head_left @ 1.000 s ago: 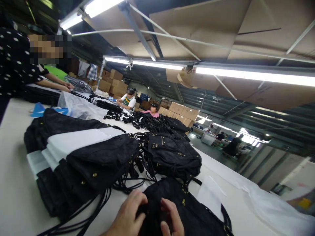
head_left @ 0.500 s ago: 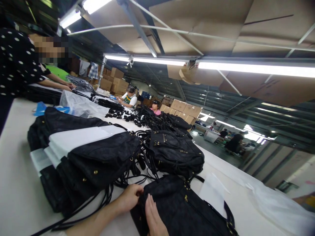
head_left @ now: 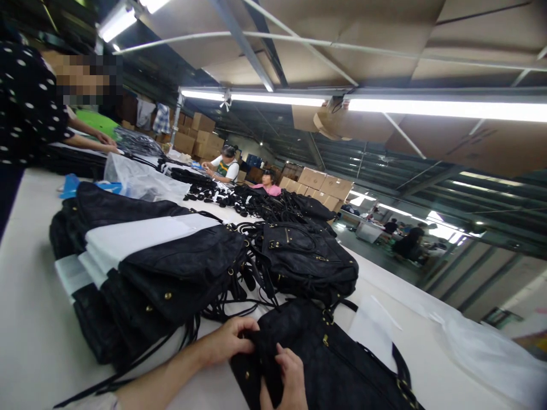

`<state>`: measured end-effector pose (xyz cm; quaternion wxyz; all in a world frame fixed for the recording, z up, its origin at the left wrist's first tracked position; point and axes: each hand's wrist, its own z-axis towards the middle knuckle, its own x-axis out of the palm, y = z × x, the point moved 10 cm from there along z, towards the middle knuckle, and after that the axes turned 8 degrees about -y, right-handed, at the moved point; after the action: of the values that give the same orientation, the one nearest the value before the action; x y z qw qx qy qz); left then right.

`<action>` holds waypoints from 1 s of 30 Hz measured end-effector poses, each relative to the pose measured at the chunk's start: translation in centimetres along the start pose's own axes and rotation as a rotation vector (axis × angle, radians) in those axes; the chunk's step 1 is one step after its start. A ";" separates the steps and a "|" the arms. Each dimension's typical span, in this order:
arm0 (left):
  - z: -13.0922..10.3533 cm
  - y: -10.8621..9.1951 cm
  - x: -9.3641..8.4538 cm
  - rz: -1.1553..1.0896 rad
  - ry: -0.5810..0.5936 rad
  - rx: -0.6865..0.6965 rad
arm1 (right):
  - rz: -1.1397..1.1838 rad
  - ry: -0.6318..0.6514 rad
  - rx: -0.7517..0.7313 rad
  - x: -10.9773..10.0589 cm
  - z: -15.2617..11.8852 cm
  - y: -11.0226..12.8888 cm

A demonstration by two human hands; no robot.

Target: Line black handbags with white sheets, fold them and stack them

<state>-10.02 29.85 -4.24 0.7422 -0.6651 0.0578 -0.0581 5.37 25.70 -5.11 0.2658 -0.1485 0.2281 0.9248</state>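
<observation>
A black bag (head_left: 337,364) with gold-coloured zip pulls and rings lies on the table in front of me, cut off by the lower edge of the view. My left hand (head_left: 233,343) pinches the bag's near left edge between thumb and fingers. Close beside it, my right hand (head_left: 287,376) has its fingers curled on a raised fold of the same edge. Part of its grip is hidden by the black fabric. A white sheet (head_left: 372,330) lies by the bag's far side.
Stacked black bags with white sheets (head_left: 149,233) stand to the left, more black bags (head_left: 307,259) ahead. Black straps (head_left: 188,336) trail over the white table (head_left: 29,319). Clear plastic (head_left: 491,353) lies at the right. A co-worker in polka dots (head_left: 25,108) stands at the far left.
My right hand has gone from lying flat with straight fingers to curling round the bag's edge. The edge is now lifted into a fold. My left hand keeps its pinch, shifted slightly right.
</observation>
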 end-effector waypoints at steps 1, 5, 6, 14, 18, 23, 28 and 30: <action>0.1 0.1 0.0 -0.001 -0.008 0.001 | 0.006 0.026 -0.018 0.4 -0.1 0.2; 0.7 1.2 0.1 0.023 -0.055 -0.016 | 0.024 0.131 -0.165 1.9 -0.6 2.0; 0.9 1.6 0.0 0.036 -0.070 -0.027 | 0.026 0.147 -0.214 2.2 -0.7 2.5; 1.0 -1.3 -2.4 0.272 -0.338 0.019 | -0.091 0.178 -0.374 3.8 -1.0 4.1; -0.6 -5.5 -0.8 0.604 -0.318 0.157 | -0.168 0.191 -0.404 4.2 -1.4 4.1; -0.4 -2.7 -0.7 0.778 -0.288 0.087 | -0.207 0.176 -0.487 5.3 -1.9 4.2; 0.5 2.3 -2.9 0.812 -0.260 -0.008 | -0.286 0.208 -0.639 6.8 -2.0 5.2; 0.4 2.3 -2.8 0.845 -0.241 0.028 | -0.315 0.280 -0.675 7.0 -1.8 5.5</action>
<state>-12.73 30.98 -6.49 0.7111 -0.5750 0.2371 0.3278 -3.16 23.60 -7.50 0.3070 -0.3854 -0.0800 0.8665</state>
